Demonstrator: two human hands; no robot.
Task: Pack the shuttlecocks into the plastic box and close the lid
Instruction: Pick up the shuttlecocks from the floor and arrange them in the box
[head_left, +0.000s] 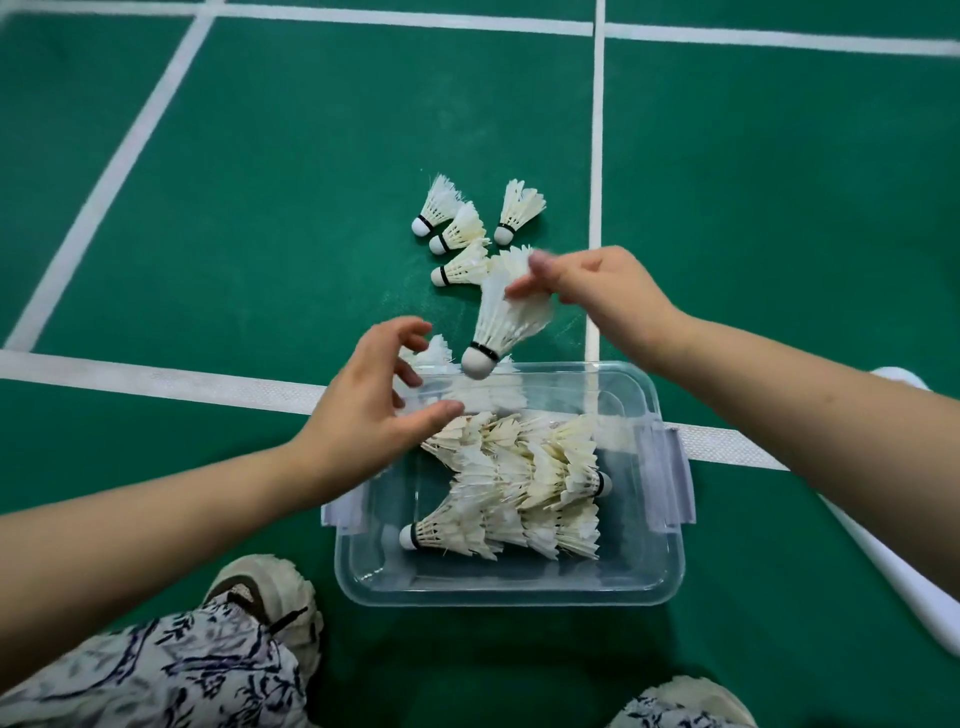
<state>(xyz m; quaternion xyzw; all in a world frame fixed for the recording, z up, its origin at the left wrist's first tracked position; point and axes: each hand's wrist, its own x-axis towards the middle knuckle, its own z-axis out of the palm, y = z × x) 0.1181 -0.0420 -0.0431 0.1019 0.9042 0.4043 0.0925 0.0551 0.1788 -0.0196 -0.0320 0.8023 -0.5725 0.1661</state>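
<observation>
- Right hand (597, 291) pinched a shuttlecock (501, 325) by its feathers above the box (670, 519).
- Left hand (374, 400) hovered alongside, fingers spread, grip empty.

Bare forearms, white trousers (171, 670) with a dark blue print, and pale worn sneakers (270, 597).
</observation>
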